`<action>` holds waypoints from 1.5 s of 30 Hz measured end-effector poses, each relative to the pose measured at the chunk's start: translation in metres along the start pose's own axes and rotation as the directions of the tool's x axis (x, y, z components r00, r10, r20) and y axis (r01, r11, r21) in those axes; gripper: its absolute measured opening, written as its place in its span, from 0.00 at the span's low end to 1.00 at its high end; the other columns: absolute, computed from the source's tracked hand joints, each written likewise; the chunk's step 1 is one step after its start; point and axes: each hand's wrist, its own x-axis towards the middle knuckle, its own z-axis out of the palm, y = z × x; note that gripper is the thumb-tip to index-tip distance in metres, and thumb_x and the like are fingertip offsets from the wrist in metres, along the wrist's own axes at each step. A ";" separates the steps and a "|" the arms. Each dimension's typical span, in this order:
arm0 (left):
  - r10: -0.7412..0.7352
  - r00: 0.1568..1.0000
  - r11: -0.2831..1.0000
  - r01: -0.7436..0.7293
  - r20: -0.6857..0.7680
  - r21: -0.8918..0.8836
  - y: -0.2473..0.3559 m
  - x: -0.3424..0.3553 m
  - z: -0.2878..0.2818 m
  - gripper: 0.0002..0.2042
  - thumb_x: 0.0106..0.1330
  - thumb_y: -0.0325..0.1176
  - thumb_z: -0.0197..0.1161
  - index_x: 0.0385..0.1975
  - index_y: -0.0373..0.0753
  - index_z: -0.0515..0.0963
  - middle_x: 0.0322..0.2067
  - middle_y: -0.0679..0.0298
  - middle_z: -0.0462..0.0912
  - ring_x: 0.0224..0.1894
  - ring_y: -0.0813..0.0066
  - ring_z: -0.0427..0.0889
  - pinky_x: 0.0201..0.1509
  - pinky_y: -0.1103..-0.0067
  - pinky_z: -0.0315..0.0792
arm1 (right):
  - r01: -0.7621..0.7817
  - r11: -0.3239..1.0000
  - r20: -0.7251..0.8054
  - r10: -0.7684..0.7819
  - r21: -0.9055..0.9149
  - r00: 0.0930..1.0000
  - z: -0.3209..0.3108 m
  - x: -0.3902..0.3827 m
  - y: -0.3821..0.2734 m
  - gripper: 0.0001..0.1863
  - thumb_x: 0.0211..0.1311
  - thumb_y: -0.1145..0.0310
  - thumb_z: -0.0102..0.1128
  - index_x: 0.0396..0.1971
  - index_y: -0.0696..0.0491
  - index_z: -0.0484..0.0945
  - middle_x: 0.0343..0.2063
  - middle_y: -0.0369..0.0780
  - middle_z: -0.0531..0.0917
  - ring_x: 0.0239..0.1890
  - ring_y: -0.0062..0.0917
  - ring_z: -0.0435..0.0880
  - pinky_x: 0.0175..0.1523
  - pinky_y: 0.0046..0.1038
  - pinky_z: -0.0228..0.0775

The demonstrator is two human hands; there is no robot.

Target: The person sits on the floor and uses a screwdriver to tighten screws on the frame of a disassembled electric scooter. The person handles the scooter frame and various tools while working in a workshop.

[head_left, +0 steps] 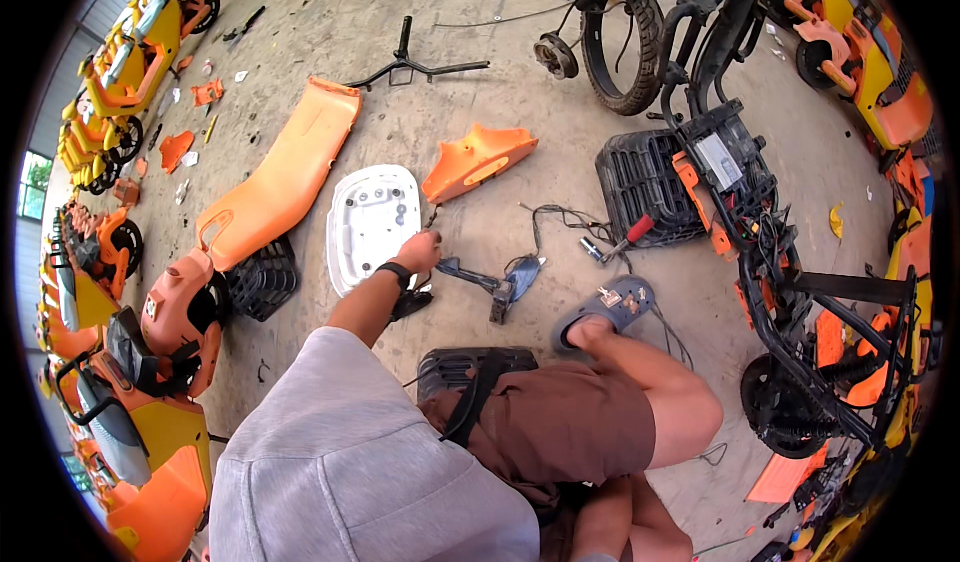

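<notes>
My left hand [420, 251], with a black band on its wrist, is closed beside the right edge of a white plastic tray-like part [372, 224] lying on the floor. A short dark piece sticks up past its fingers; what it is I cannot make out. Close below the hand lies a black part [410, 304]. Just right of it a black bracket [480, 280] rests near a blue-grey piece [523, 274]. Beyond the tray sits an orange plastic cover [478, 162]. My right hand is not visible; only bare skin near my knees shows at the lower edge.
A long orange panel [285, 182] lies to the left. On the right stands a stripped black scooter frame [770, 232] beside a black crate [645, 187]. A red-handled screwdriver [640, 228] and cables lie near my shoe [615, 307]. Orange-yellow scooters [140, 72] line both sides.
</notes>
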 end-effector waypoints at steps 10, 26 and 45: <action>0.231 0.969 0.958 -0.211 -0.090 0.194 -0.024 -0.117 0.038 0.17 0.59 0.35 0.60 0.46 0.38 0.71 0.42 0.55 0.74 0.47 0.55 0.74 0.47 0.63 0.70 | 0.004 1.000 -0.025 -0.005 -0.010 1.000 0.001 -0.009 0.014 0.14 0.65 0.68 0.49 0.45 0.59 0.75 0.27 0.41 0.81 0.24 0.27 0.78 0.29 0.28 0.71; 0.090 0.995 0.946 -0.102 0.052 0.309 -0.023 -0.133 0.076 0.11 0.54 0.25 0.58 0.38 0.38 0.74 0.40 0.52 0.75 0.48 0.52 0.74 0.47 0.61 0.71 | 0.052 0.992 -0.066 -0.045 0.115 0.997 0.023 -0.005 -0.008 0.15 0.65 0.68 0.50 0.48 0.60 0.75 0.27 0.40 0.81 0.25 0.25 0.79 0.32 0.28 0.72; 0.114 0.938 0.803 0.107 0.327 -0.586 0.128 -0.121 -0.142 0.11 0.65 0.29 0.62 0.42 0.31 0.71 0.36 0.66 0.77 0.37 0.78 0.79 0.38 0.79 0.78 | 0.711 0.425 -0.598 -0.387 0.559 0.702 -0.149 -0.006 -0.220 0.16 0.66 0.72 0.50 0.51 0.58 0.76 0.25 0.36 0.80 0.24 0.18 0.75 0.30 0.22 0.68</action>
